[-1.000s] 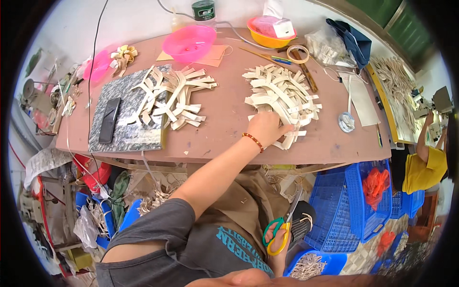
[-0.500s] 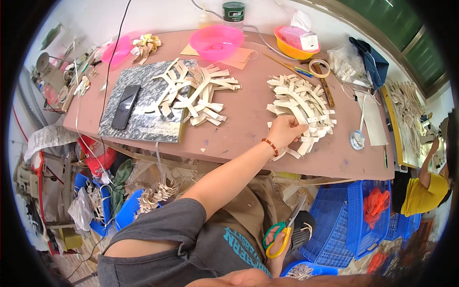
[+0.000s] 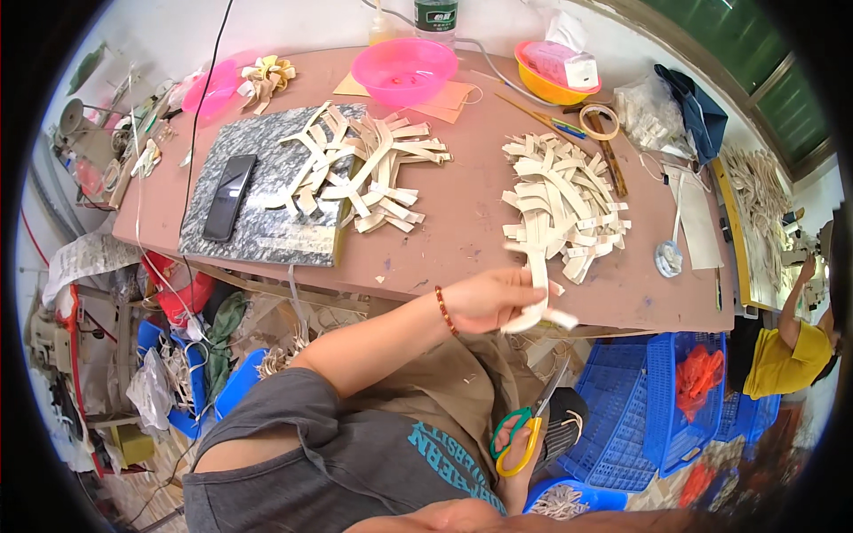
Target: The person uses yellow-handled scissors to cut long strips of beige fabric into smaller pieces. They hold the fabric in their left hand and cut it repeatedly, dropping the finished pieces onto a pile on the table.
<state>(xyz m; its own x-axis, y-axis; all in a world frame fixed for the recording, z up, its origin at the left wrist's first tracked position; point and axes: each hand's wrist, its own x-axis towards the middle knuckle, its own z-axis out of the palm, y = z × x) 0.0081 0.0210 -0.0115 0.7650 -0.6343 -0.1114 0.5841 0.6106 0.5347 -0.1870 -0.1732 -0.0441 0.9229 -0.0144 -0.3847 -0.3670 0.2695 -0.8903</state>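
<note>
My left hand [image 3: 493,300] is closed on a cream branched fabric strip [image 3: 538,266] at the table's front edge. Its top end overlaps a heap of similar cream strips [image 3: 569,191]; I cannot tell whether they touch. Low in the view, near my lap, my right hand [image 3: 522,444] grips scissors [image 3: 547,395] with one green and one yellow handle loop, blades pointing up and slightly parted. A second heap of branched strips [image 3: 386,169] lies to the left, partly on a grey marbled slab [image 3: 267,142].
A black phone [image 3: 230,197] rests on the slab. Behind stand a pink basin [image 3: 404,75] and a yellow bowl [image 3: 546,87]. A tape roll [image 3: 599,123] and pens lie past the right heap. Blue crates [image 3: 609,400] stand below; another person in yellow [image 3: 786,360] is far right.
My left hand has drawn back from the right heap toward the table's front edge, bringing one branched strip with it. The scissors stay in my right hand, nearly unmoved.
</note>
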